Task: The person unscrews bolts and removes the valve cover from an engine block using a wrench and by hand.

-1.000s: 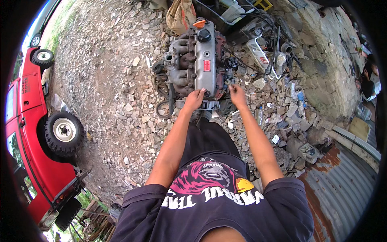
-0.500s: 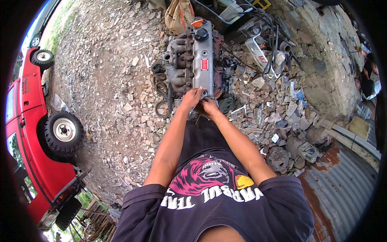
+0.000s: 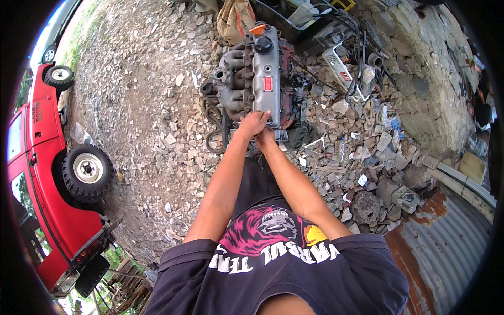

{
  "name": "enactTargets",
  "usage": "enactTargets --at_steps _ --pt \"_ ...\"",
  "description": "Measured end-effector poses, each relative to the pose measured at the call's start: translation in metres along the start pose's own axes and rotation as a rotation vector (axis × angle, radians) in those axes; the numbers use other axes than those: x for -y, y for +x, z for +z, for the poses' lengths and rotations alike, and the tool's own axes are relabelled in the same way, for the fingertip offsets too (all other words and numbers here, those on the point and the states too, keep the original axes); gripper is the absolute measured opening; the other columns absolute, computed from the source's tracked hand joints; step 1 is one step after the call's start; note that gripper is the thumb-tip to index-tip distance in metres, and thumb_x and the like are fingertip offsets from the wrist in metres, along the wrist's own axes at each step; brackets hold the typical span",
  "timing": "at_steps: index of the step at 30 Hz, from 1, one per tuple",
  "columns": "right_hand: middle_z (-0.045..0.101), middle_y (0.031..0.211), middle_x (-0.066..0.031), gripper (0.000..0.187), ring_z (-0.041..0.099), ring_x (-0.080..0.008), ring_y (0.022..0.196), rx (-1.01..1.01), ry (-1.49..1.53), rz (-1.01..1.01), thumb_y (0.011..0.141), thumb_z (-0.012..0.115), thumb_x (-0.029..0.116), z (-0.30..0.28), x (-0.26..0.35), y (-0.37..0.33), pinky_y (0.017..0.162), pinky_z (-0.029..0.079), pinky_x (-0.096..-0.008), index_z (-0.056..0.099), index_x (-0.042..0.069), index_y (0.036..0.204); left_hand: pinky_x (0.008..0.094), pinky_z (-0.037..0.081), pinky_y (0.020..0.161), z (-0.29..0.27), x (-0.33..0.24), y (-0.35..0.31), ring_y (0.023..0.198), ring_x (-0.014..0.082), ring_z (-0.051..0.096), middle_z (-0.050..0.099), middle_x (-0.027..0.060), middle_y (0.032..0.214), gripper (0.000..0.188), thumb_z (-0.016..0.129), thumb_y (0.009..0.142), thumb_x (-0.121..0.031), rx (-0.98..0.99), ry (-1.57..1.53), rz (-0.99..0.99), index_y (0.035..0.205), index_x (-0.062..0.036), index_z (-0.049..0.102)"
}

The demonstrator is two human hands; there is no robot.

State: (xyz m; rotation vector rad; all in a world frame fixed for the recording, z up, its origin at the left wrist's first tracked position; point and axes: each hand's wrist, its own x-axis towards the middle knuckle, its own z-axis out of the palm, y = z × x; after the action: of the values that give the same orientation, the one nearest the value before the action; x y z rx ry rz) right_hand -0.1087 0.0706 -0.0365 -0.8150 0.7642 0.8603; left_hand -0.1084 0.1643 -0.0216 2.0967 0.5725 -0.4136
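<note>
The engine point(image 3: 260, 79) stands straight ahead of the person, above stony ground point(image 3: 152, 136). At its near end, the left hand point(image 3: 253, 124) rests with bent fingers over the corner of the metal cover point(image 3: 267, 71); I cannot tell whether they grip anything. The right hand point(image 3: 265, 138) sits close against the left, its fingertips hidden, so its grip cannot be told. A black cap point(image 3: 263, 45) tops the engine's far end; a sack point(image 3: 235, 22) lies just past it.

PASS: over gravel point(image 3: 152, 121) left of engine point(image 3: 262, 76) | BLOCK: engine ahead; white crate point(image 3: 336, 62), stone wall point(image 3: 433, 63) right
</note>
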Motion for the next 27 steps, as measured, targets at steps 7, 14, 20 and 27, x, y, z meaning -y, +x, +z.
enactTargets --at_steps 7,14,20,27 --pt "0.066 0.095 -0.0086 0.026 0.063 -0.0184 0.081 0.185 -0.363 -0.026 0.098 0.059 0.022 -0.047 0.008 0.026 0.067 0.05 -0.0324 0.06 -0.002 0.108 0.0651 0.034 0.098 0.001 -0.003 0.0 0.116 0.0388 0.057 0.065 0.0172 0.118 0.055 0.034 0.1 -0.054 0.032 0.002 -0.027 0.109 -0.0147 0.072" --pt "0.073 0.093 -0.0172 0.032 0.07 -0.0285 0.086 0.162 -1.483 -0.568 0.089 0.069 0.031 -0.095 0.133 0.037 0.077 0.052 -0.0399 0.072 0.001 0.101 0.0539 0.041 0.097 0.002 -0.014 -0.021 0.113 0.0371 0.059 0.065 0.0146 0.118 0.054 0.035 0.102 -0.051 -0.073 -0.111 -0.025 0.11 -0.0131 0.072" --pt "0.072 0.086 -0.0172 0.03 0.07 -0.0259 0.078 0.143 -1.574 -0.622 0.095 0.063 0.026 -0.09 0.189 0.044 0.072 0.054 -0.0394 0.067 -0.004 0.1 0.043 0.045 0.094 0.012 -0.015 -0.024 0.11 0.0355 0.06 0.066 0.0114 0.115 0.052 0.035 0.102 -0.05 -0.179 -0.196 -0.003 0.11 -0.0142 0.072" --pt "0.07 0.093 -0.0105 0.022 0.07 -0.0232 0.078 0.273 -1.067 -0.113 0.098 0.057 0.016 -0.08 0.058 -0.01 0.07 0.058 -0.0373 0.059 0.0 0.114 0.0431 0.045 0.093 0.008 -0.009 -0.026 0.108 0.0348 0.062 0.067 0.0118 0.111 0.05 0.035 0.103 -0.048 -0.165 -0.194 -0.045 0.109 -0.0166 0.073"
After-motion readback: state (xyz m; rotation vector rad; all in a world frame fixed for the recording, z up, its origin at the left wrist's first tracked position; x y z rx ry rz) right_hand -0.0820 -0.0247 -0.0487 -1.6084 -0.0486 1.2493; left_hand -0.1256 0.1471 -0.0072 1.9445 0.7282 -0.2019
